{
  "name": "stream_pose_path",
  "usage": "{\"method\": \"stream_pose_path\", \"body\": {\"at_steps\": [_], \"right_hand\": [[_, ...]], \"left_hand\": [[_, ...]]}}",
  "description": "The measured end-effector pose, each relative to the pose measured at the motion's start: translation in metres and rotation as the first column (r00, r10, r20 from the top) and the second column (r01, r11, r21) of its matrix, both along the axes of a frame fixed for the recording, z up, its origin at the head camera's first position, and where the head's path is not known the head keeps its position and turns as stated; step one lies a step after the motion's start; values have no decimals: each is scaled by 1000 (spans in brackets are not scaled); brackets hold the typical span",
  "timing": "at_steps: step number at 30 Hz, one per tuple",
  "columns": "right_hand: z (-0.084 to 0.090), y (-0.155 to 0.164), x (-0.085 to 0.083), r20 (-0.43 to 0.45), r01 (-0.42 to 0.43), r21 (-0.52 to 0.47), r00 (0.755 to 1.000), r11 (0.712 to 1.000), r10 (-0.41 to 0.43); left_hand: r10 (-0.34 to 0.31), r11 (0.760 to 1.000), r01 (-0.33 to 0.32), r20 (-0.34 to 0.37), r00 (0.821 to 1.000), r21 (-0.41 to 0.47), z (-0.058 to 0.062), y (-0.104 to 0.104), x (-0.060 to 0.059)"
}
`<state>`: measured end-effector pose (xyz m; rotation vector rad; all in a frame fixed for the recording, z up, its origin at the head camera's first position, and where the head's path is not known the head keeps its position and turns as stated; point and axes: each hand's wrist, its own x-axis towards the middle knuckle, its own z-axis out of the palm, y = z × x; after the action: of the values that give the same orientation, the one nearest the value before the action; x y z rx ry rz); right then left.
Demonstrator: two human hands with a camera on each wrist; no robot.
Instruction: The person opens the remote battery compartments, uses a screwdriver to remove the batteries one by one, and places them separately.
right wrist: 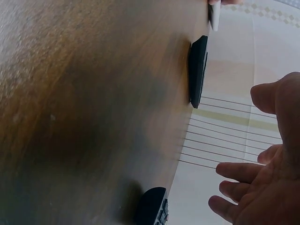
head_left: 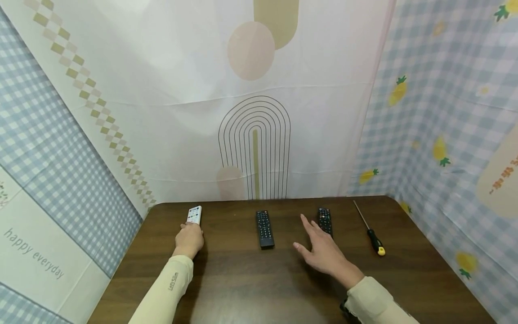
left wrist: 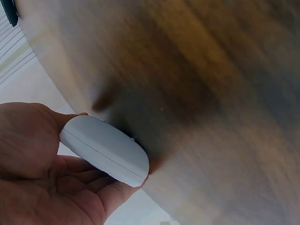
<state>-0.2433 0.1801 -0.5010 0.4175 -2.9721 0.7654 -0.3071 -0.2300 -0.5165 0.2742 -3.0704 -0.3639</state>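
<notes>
Fingers of your L hand pinch the white remote by its long edges, thumb one side, fingertips the other, and here we are at approx 10 o'clock on the tabletop, 12 being the far edge. R hand: thumb well apart, fingers loosely spread, gripping nothing, nr the black remote at 1 o'clock. The black remote at 12 and screwdriver at 2 lie untouched. For a good hold, I'd say: even pressure on both edges, thumb off the btns, body level so an end doesn't scrape; R wrist high enough to miss that 1 o'clock remote. Now the murky bits: your L hand hides the white remote's near half, and the L wrist cam gets only its end and side, no btns. Can't tell if it's fully off the wood or touching. R hand covers the 1 o'clock remote's near end; R wrist cam crops that one at 6 and the white one nr 1. Dark item under your R cuff: mostly hidden, can't ID it.
</notes>
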Motion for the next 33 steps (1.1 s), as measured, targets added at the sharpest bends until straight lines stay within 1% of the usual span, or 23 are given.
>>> {"method": "stream_pose_path", "body": {"at_steps": [3,6,8,9,11,12,14,15,16,18,20,21,22,23,27,28,29,31,33], "right_hand": [[-1,-1,0,10,-2,3,1000,1000,2],[0,0,1,15,-1,5,1000,1000,1],[0,0,1,14,3,1,1000,1000,-3],[0,0,2,13,4,-4,1000,1000,-4],[1,0,2,14,-1,-8,1000,1000,1],[1,0,2,14,-6,-12,1000,1000,6],[1,-1,2,13,-16,-17,1000,1000,16],[1,-1,2,13,-20,-20,1000,1000,20],[1,-2,3,13,-23,-21,1000,1000,23],[1,-2,3,11,-21,-26,1000,999,21],[1,-3,4,15,-18,-29,1000,999,19],[2,-3,4,18,-18,-31,1000,999,19],[2,-4,4,21,-20,-33,1000,999,20],[2,-4,4,22,-21,-36,1000,999,22],[3,-5,4,25,-30,-46,999,999,31],[3,-5,4,25,-32,-47,999,998,33],[3,-5,4,25,-33,-49,999,998,35],[3,-5,4,27,-34,-51,999,998,35],[3,-4,4,29,-33,-49,999,998,34]], "left_hand": [[-1,1000,1,13,1000,5,1,0,0],[-3,1000,3,28,1000,24,-1,0,-4],[0,999,-1,9,1000,53,-10,-5,-11],[-3,997,3,-1,1000,72,-20,-10,-16],[-3,994,5,-23,1000,111,-29,-18,-21],[-1,992,6,-39,999,129,-37,-25,-24],[-1,986,9,-47,999,167,-48,-36,-28],[-8,984,16,-45,999,180,-53,-42,-30],[-9,981,17,-44,999,195,-54,-45,-30],[-29,973,42,-59,998,228,-65,-55,-37],[-40,962,58,-72,997,266,-68,-60,-39],[-45,955,65,-77,996,289,-64,-59,-36],[-42,949,71,-98,994,308,-62,-58,-34],[-37,936,72,-106,994,344,-53,-54,-28],[-3,883,77,-159,987,462,-12,-31,5],[5,877,85,-188,982,472,-10,-29,10],[17,863,82,-191,981,498,0,-23,19],[40,851,81,-217,975,519,8,-15,30],[60,830,65,-205,977,555,13,-9,39]]}}
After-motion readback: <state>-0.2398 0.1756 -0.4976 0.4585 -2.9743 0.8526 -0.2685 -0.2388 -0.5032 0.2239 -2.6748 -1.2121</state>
